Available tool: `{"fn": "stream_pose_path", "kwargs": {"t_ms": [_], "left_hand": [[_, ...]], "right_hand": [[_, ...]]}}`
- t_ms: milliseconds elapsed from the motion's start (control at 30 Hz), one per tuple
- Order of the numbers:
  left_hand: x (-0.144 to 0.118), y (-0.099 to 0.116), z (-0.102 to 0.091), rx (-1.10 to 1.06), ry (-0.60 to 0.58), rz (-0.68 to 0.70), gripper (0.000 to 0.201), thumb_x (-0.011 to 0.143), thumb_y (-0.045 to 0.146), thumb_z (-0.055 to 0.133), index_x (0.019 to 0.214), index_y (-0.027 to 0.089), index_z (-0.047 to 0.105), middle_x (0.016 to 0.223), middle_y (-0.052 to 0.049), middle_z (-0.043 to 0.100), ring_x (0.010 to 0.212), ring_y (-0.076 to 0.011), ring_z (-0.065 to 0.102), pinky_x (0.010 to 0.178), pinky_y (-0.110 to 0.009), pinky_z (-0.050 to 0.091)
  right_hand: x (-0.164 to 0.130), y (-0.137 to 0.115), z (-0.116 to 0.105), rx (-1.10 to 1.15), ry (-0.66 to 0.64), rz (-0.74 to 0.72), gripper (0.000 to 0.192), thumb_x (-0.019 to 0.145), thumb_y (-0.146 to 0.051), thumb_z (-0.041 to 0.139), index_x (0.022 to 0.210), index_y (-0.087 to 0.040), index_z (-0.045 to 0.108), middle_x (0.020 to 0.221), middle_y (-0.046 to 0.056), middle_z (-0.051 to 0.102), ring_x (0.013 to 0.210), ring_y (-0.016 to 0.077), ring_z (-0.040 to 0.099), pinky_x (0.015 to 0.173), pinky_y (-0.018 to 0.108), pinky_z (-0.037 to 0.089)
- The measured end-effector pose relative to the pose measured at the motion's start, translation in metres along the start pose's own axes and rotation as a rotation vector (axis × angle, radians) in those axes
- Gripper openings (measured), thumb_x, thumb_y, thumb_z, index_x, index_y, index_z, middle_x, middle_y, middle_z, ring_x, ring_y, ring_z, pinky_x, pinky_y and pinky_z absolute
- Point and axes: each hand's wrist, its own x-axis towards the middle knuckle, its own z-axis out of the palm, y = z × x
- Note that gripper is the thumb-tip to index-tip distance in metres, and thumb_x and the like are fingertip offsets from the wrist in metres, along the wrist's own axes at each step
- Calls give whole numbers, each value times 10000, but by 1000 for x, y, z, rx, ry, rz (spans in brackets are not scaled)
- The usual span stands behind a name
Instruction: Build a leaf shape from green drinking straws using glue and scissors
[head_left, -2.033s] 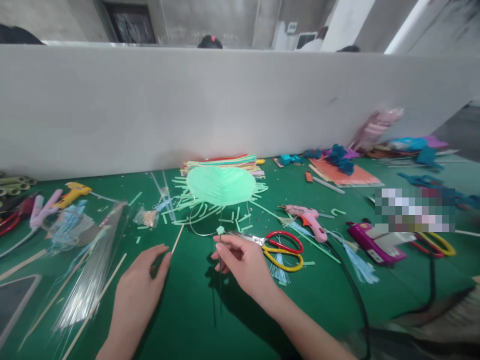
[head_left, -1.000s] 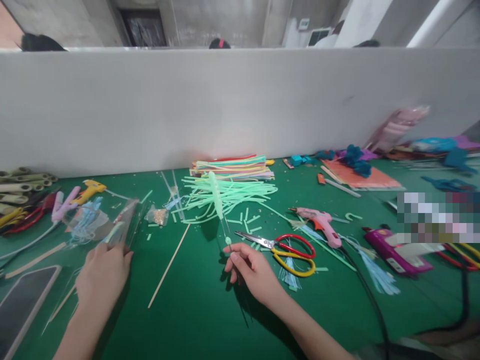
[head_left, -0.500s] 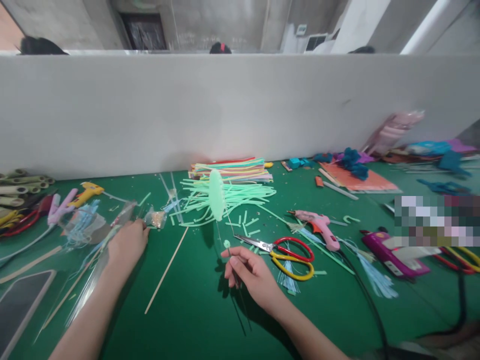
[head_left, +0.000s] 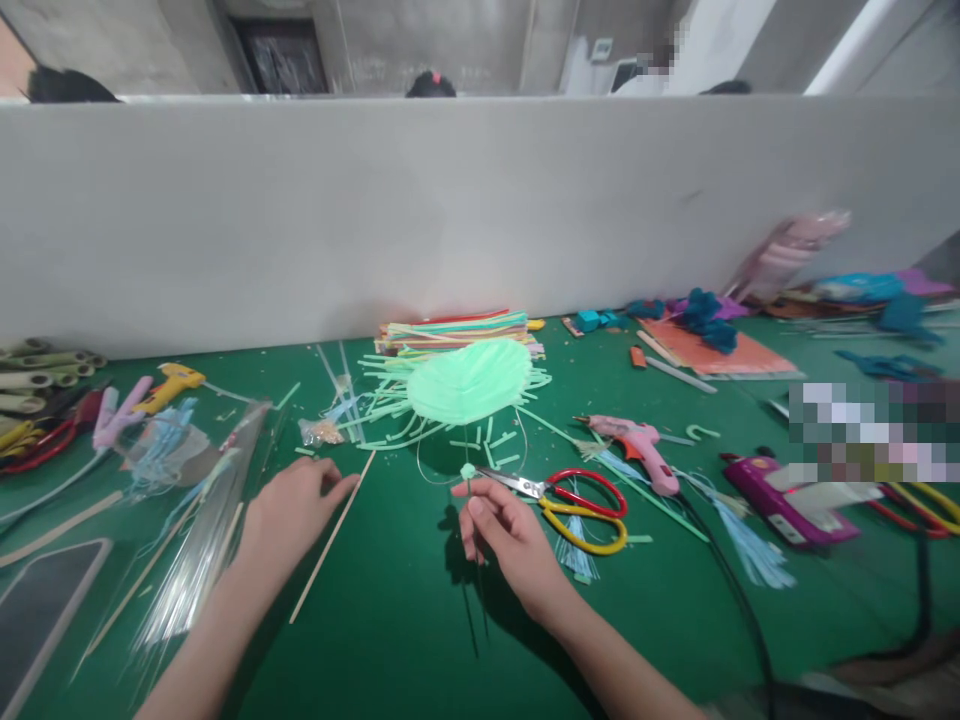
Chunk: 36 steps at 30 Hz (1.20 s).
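My right hand pinches a thin dark wire stem upright over the green table. A small mint bead sits on the stem above my fingers, and a round mint-green disc spreads at its top. My left hand rests low on the table with fingers apart, holding nothing. Its fingertips are close to a thin wooden stick lying diagonally. A small clear bag of gold beads lies just beyond that hand.
Red-and-yellow scissors lie right of my right hand, then a pink glue gun with a black cord. Mint strips and stacked coloured sheets sit ahead. Clear sleeves, a yellow glue gun and a phone lie left. A grey partition rises behind.
The mint disc has turned from edge-on to face-on as my right hand rolled the stem. My left hand moved from the bead bag back toward the wooden stick.
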Motion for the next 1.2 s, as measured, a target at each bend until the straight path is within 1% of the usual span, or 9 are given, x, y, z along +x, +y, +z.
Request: {"fn": "stream_pose_path", "kwargs": {"t_ms": [67,233,367,467,533,567,733,1000,1200], "left_hand": [[-9,13,5,-11,-44,34,308,886,474,441,860,209,595,900,-78,665,798,-242,637,681,-313,430],[-23,36,6,-56,-115,7,221,918,262,339,835,174,525,787,-113,636,695,-248,626,605,-318,400],[-39,47,3,-214,-154,41,232,955,283,282,935,185,492,642,-33,623,584,-211,620,582,-299,405],[-63,62,10,-420,-174,115,255,977,363,277,1045,217,475,649,26,639,570,-157,624,579,-245,438],[-81,74,19,-773,-115,126,351,959,466,338,1170,225,482,643,38,634,551,-153,604,559,-237,455],[-89,80,24,-841,-77,136,381,946,482,371,1205,233,499,647,38,633,550,-151,597,556,-233,460],[-106,98,37,-784,33,186,368,922,460,452,1189,282,633,605,33,601,511,-137,544,496,-214,425],[-100,100,37,-820,64,150,400,907,465,485,1207,268,662,595,23,613,505,-141,527,492,-228,420],[-96,102,43,-836,148,185,360,904,419,518,1181,253,676,727,0,628,523,-128,471,511,-237,415]], "right_hand": [[0,0,0,-4,8,-3,370,846,-524,611,998,-188,577,634,-47,544,503,91,494,480,222,358],[0,-1,1,-27,7,-17,360,850,-508,611,1014,-189,580,683,-25,580,519,98,519,482,227,373],[2,0,-1,-8,48,-48,340,850,-482,624,1024,-193,589,737,-8,612,523,100,554,465,222,386],[4,-1,-3,-6,91,-59,325,834,-464,649,1008,-192,615,811,25,671,531,106,591,486,235,426],[4,-3,-5,1,112,-63,316,823,-453,665,995,-189,635,862,45,701,544,109,611,512,242,454],[4,-3,-5,9,119,-62,314,819,-448,672,990,-187,644,879,54,712,555,112,621,523,244,465],[4,-3,-8,55,112,-53,313,818,-431,681,1000,-177,675,882,77,743,644,141,668,564,245,497],[3,-7,-10,41,97,-61,320,801,-422,702,1015,-183,704,899,82,757,724,167,681,607,265,521],[4,-3,-12,56,101,-28,386,775,-442,729,1064,-187,714,969,101,757,826,202,693,670,297,541]]}}
